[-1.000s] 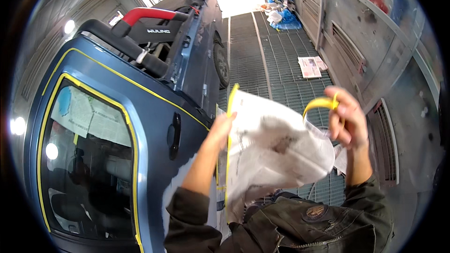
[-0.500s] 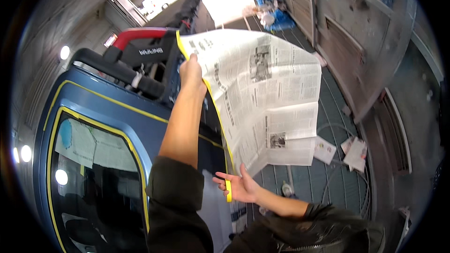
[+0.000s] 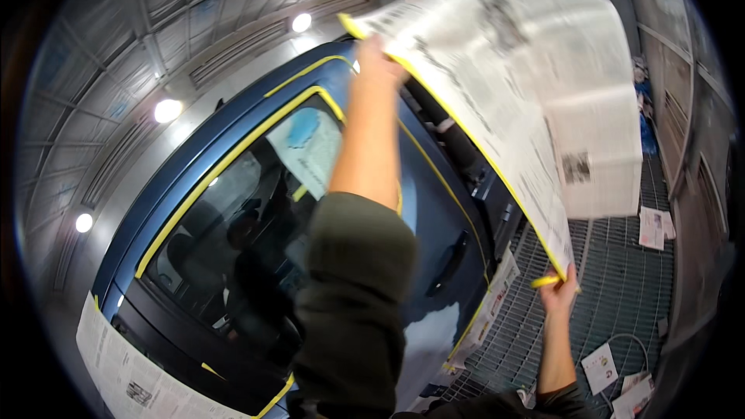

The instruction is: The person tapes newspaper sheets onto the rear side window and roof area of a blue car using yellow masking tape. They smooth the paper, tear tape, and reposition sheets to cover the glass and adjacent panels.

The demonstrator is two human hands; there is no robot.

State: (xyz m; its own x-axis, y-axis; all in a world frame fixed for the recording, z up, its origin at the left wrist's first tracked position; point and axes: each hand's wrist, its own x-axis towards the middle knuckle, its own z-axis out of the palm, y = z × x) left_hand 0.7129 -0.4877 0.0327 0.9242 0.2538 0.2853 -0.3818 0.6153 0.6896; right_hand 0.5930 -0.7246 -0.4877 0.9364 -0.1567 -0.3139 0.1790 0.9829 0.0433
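Note:
My left hand point(image 3: 379, 68), smeared by motion, is closed on the upper end of a large newspaper sheet point(image 3: 594, 101). Yellow masking tape point(image 3: 497, 167) runs along the sheet's left edge. At that edge's lower end, my right hand point(image 3: 560, 295) pinches the paper and also carries a yellow tape roll point(image 3: 546, 282). The sheet hangs at an angle between both hands, beside a blue vehicle cab point(image 3: 423, 225). More yellow tape borders the cab's side window point(image 3: 233, 209). My left forearm hides part of that window and door.
Newspaper point(image 3: 124, 365) covers the cab's lower left. A black door handle point(image 3: 448, 264) and a light grey patch point(image 3: 434, 334) show on the door. Loose papers point(image 3: 599, 367) and a thin hose point(image 3: 632, 339) lie on the grated floor point(image 3: 621, 279). A wall point(image 3: 702, 147) stands at the right.
The view has swung toward the cab's side window. My left hand has brought the sheet's upper end to the cab. My right hand, spread before, has closed on the lower taped end.

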